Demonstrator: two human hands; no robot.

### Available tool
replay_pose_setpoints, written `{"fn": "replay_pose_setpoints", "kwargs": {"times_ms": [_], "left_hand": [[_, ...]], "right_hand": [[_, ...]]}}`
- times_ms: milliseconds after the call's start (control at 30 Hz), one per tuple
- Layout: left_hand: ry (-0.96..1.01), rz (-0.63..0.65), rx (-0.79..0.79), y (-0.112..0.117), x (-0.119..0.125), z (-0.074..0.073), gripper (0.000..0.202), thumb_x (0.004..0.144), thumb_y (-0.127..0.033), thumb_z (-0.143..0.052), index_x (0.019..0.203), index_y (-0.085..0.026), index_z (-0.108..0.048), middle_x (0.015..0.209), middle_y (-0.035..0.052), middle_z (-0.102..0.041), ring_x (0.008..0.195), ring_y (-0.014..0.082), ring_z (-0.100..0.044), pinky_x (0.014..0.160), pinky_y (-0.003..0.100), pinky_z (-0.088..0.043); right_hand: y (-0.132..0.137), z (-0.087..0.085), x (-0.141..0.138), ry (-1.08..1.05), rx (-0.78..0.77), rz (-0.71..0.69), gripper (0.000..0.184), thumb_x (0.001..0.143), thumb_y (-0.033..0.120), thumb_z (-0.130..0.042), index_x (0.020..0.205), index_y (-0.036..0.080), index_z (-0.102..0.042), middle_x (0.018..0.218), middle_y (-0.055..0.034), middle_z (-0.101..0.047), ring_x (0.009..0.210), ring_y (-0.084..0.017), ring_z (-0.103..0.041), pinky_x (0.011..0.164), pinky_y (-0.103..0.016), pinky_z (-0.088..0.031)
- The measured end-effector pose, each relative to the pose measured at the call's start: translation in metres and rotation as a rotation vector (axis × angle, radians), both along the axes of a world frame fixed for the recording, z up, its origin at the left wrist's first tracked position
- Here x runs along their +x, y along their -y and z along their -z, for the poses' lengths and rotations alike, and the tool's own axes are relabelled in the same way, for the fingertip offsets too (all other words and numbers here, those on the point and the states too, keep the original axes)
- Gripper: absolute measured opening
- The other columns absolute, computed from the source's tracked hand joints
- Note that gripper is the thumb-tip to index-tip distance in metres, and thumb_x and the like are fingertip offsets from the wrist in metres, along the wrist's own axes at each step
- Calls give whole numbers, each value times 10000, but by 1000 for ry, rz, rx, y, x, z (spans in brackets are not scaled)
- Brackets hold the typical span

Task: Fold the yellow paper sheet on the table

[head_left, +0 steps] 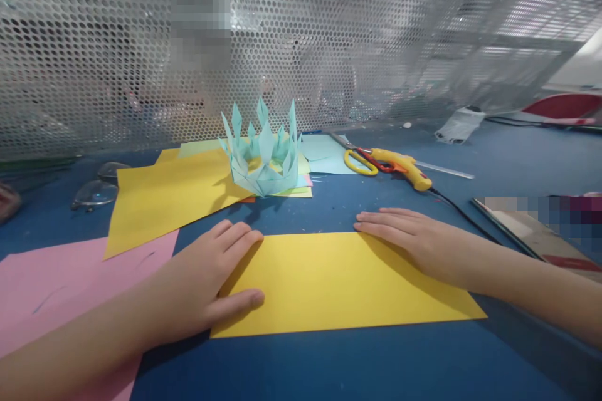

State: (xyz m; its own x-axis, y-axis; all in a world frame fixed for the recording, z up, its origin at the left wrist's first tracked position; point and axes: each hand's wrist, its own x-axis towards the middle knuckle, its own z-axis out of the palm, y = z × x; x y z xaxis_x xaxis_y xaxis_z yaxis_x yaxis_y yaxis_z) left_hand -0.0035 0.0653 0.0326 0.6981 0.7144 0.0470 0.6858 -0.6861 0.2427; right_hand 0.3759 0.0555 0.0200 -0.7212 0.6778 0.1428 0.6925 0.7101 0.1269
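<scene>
A yellow sheet of paper [338,282], folded into a wide rectangle, lies flat on the blue table [329,363] in front of me. My left hand [207,282] rests palm down on its left edge, fingers along the upper corner and thumb on the sheet. My right hand [409,235] presses flat on the upper right corner, fingers stretched to the left. Neither hand grips anything. Behind the sheet stands a light blue folded paper crown [264,153] with pointed tips.
Another yellow sheet [169,197] and pink paper [51,288] lie at the left, more coloured sheets under the crown. Yellow-handled scissors [361,161] and a yellow glue gun [407,169] with its cord lie at the back right. A perforated metal screen [301,37] closes off the back.
</scene>
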Motion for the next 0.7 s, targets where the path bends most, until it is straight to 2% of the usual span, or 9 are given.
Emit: {"fn": "replay_pose_setpoints", "kwargs": {"times_ms": [100,200,267,333,433,500,600,667,700], "left_hand": [[-11,-20,34,4,-2,-1,546,953,-587,-438,1339,-204,-481,1278,87,-582,1172,304,-496,945,411,-430],[-28,-21,68,8,-3,-1,572,955,-593,-408,1299,-157,-546,1224,124,-619,1109,324,-535,941,464,-455],[-37,-20,86,10,-3,1,592,964,-583,-393,1304,-127,-557,1285,154,-608,1162,349,-537,998,510,-442],[-41,3,87,11,-3,4,584,987,-550,-380,1370,-129,-510,1444,150,-517,1313,346,-471,1099,506,-388],[-53,106,42,12,-2,6,540,1022,-485,-346,1501,-236,-349,1594,35,-329,1452,253,-333,1178,426,-327],[-61,133,21,15,0,3,564,1027,-498,-337,1543,-299,-228,1610,-3,-256,1475,244,-269,1177,455,-328],[-97,134,-6,23,3,-6,637,1000,-552,-385,1552,-306,-186,1603,35,-233,1456,317,-278,1124,538,-387],[-146,191,-28,28,2,-8,640,971,-530,-448,1535,-279,-278,1569,79,-310,1396,374,-388,1052,552,-466],[-156,223,-15,31,1,-6,649,948,-522,-483,1521,-260,-326,1552,102,-350,1365,399,-434,1018,552,-493]], "right_hand": [[15,4,17,-19,13,36,686,807,-46,-317,1403,230,-516,1382,-72,-620,1260,-226,-588,976,-442,-554],[32,2,39,-5,84,56,644,806,-6,-378,1365,271,-540,1315,-36,-672,1167,-257,-655,861,-433,-606],[41,-3,52,-5,156,67,604,793,11,-400,1290,301,-584,1184,-21,-739,1029,-268,-717,791,-435,-611],[47,-9,56,-23,201,90,508,803,45,-429,1178,325,-627,998,-15,-784,855,-264,-749,724,-433,-602],[49,-17,38,-87,239,159,333,849,118,-440,1037,318,-628,899,-28,-775,760,-253,-744,670,-406,-596],[47,-23,14,-147,247,250,260,910,143,-436,1058,288,-593,1028,-64,-749,874,-236,-738,706,-356,-603],[41,-37,-23,-242,288,352,216,946,160,-415,1086,254,-549,1117,-96,-682,1008,-227,-694,829,-338,-587],[38,-50,-39,-329,339,340,263,946,189,-383,1136,237,-558,1173,-126,-641,1113,-271,-645,961,-423,-536],[37,-57,-43,-376,331,368,259,946,221,-385,1116,255,-578,1192,-121,-638,1132,-288,-633,973,-463,-525]]}}
